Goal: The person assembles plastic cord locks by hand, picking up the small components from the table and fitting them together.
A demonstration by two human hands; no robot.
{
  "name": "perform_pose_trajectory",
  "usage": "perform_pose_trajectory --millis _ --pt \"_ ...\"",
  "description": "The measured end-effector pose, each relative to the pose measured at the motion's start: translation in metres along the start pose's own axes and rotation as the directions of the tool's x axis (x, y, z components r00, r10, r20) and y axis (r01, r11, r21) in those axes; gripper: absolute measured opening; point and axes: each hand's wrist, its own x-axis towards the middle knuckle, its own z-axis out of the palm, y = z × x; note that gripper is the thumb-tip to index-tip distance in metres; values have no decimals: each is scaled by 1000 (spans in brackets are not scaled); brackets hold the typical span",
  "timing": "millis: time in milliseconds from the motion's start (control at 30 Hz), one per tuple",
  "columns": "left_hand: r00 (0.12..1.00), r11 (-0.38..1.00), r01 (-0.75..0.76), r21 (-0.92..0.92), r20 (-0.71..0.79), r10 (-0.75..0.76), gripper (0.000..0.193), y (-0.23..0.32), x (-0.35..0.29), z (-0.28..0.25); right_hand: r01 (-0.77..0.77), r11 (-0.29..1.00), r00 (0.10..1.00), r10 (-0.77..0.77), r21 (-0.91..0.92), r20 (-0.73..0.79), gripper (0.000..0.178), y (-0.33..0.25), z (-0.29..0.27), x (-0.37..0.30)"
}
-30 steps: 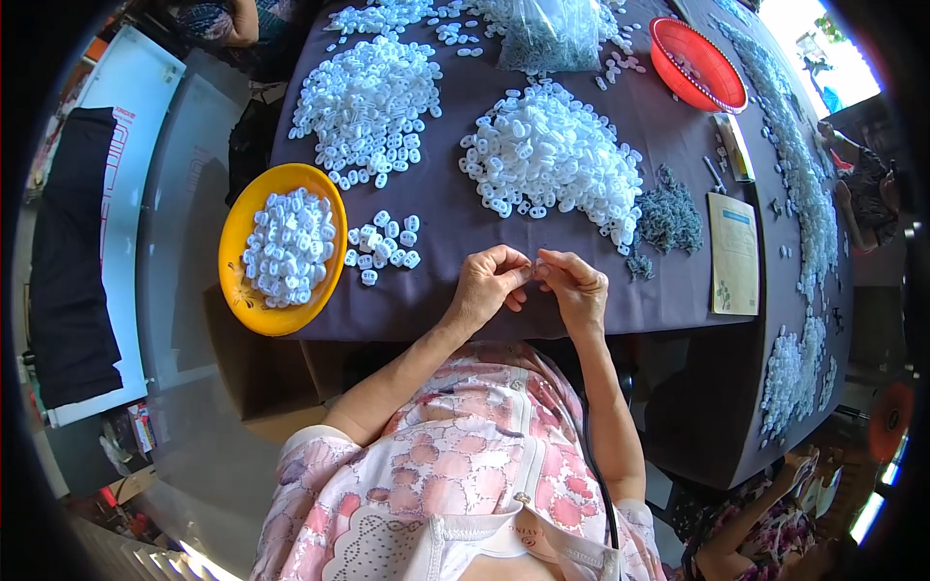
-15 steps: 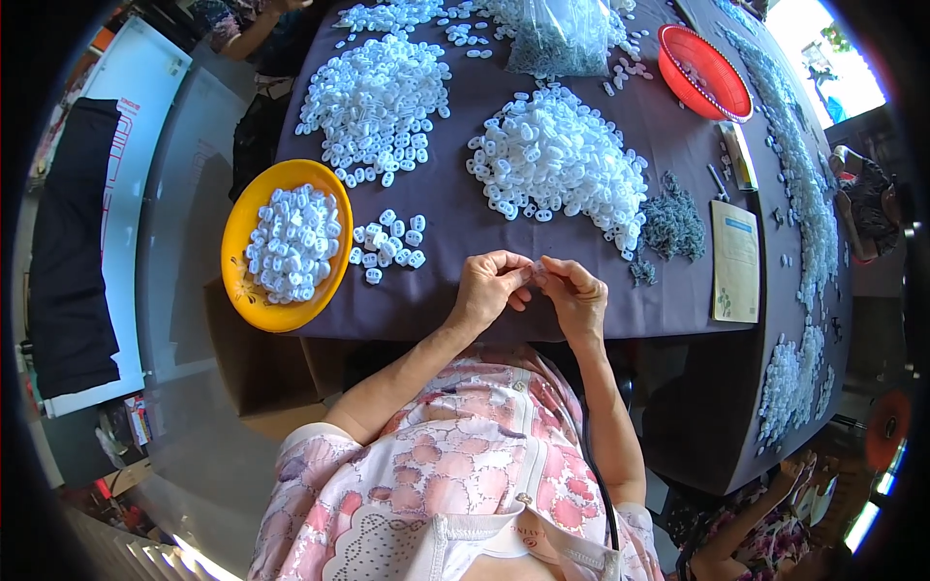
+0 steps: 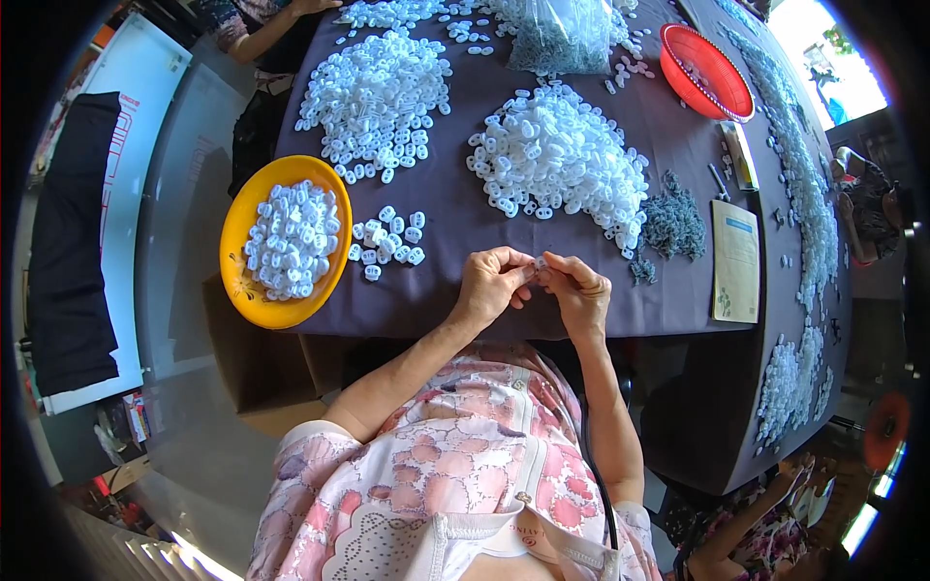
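My left hand point(image 3: 492, 287) and my right hand point(image 3: 579, 290) meet in front of me at the table's near edge. Their thumbs and forefingers pinch a small white plastic piece point(image 3: 540, 263), mostly covered by the fingertips. Just beyond them lies a big heap of white oval plastic pieces with two holes point(image 3: 557, 150). A tangle of small grey parts point(image 3: 674, 221) is right of that heap, nearest my right hand. Left of my hands, a little group of white pieces point(image 3: 387, 237) sits beside a yellow bowl point(image 3: 235, 266) filled with similar pieces.
Another white heap point(image 3: 373, 102) lies farther back left. A clear bag of grey parts point(image 3: 560, 44), a red basket point(image 3: 678, 73) and a tan notebook point(image 3: 734, 276) stand on the dark tablecloth point(image 3: 436, 208). Other people point(image 3: 266, 34) sit around, and a cardboard box point(image 3: 262, 368) is below.
Both hands stay together with only slight finger movement around the white piece. At the far left, another person's arm has reached toward the table edge.
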Motion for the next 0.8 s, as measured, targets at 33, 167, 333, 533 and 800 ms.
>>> perform_pose_trajectory --millis 33,167,333,533,800 --pt "1000 1000 1 0 0 -1 9 0 0 0 -1 1000 1000 1 0 0 19 0 1 0" --pt "1000 1000 9 -29 1 -9 9 2 0 1 19 1000 999 -19 -5 -25 19 0 3 0" --pt "1000 999 10 -31 8 -10 8 1 1 0 57 998 998 -58 -33 -38 19 -1 5 -1" --pt "999 1000 21 17 25 -22 8 5 -2 1 46 999 999 -46 -2 -21 21 -2 2 0" --pt "1000 999 9 51 25 -11 9 2 -2 0 67 995 998 -66 -79 11 21 -2 2 -1"
